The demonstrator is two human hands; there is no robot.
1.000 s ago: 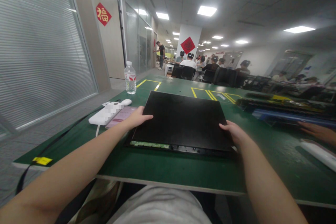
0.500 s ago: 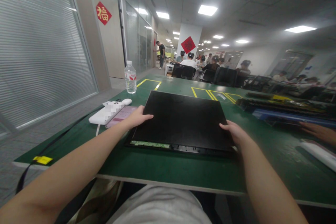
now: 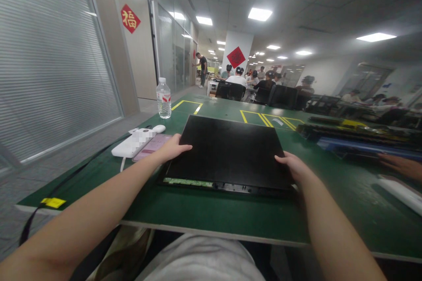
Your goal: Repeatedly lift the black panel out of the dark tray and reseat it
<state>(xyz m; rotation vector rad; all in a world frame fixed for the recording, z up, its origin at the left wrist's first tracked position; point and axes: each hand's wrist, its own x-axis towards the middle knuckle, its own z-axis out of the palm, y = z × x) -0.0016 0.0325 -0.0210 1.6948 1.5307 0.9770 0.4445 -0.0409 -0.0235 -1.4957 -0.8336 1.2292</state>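
A flat black display panel (image 3: 227,147) lies on the green table (image 3: 211,210), with a green circuit strip along its near edge. My left hand (image 3: 171,149) grips the panel's left edge, thumb on top. My right hand (image 3: 293,166) grips the right edge near the front corner, thumb on top, the other fingers hidden under the rim. Both forearms reach in from the bottom of the view.
Left of the panel lie a white power bank (image 3: 132,142), a pink phone (image 3: 152,145), a white mouse (image 3: 158,128) and a water bottle (image 3: 163,98). Another person's hand (image 3: 400,166) rests at the right beside stacked panels (image 3: 349,134). Seated people work at the far tables.
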